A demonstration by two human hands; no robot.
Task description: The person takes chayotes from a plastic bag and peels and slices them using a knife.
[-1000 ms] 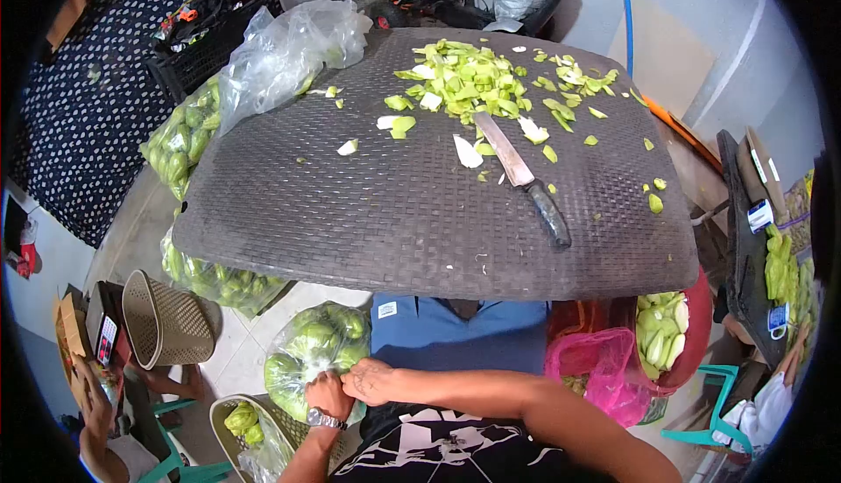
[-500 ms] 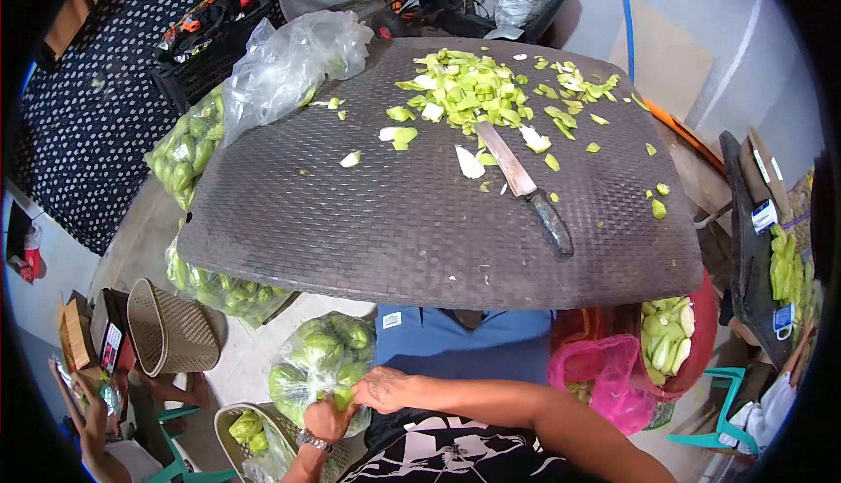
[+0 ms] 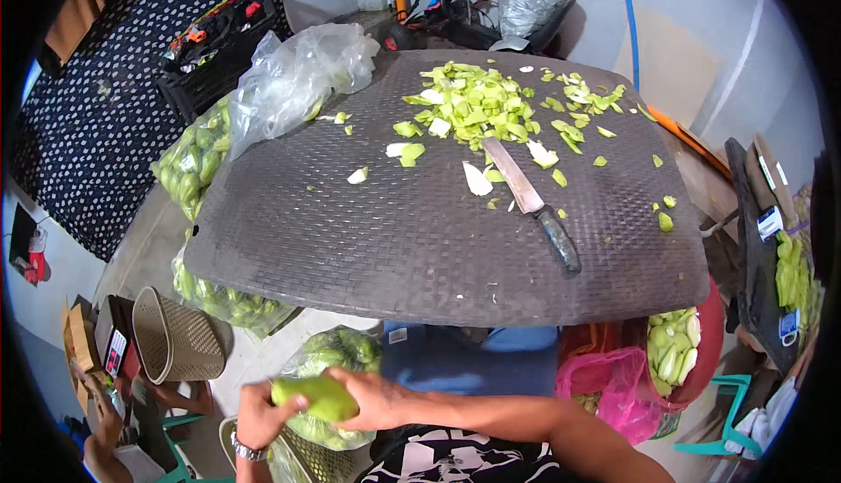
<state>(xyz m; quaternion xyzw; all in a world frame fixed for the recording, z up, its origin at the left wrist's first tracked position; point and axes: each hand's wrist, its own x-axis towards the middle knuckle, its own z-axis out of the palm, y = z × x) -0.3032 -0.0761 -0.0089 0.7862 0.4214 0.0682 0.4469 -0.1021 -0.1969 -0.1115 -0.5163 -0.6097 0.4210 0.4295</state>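
A green chayote point(image 3: 317, 397) is held between my two hands at the lower left. Wrapped around its left end is my left hand point(image 3: 262, 413), with a watch on the wrist. My right hand point(image 3: 371, 398) grips the other end of it. Just beneath and behind lies a clear plastic bag of chayotes point(image 3: 328, 353). On the dark woven table point(image 3: 368, 220) a knife point(image 3: 530, 201) with a dark handle rests beside a heap of cut green pieces point(image 3: 473, 102).
Clear plastic point(image 3: 298, 76) lies on the table's far left edge. Bags of chayotes point(image 3: 191, 168) stand beside the table. A red tub point(image 3: 714, 334) with peeled chayotes and a pink bag point(image 3: 604, 391) are at right. A beige basket point(image 3: 175, 343) stands left, near another person's arm point(image 3: 107, 422).
A chayote is now raised between my hands, above the bag. Half a second ago both hands were at the bag's gathered plastic. The view has tilted slightly.
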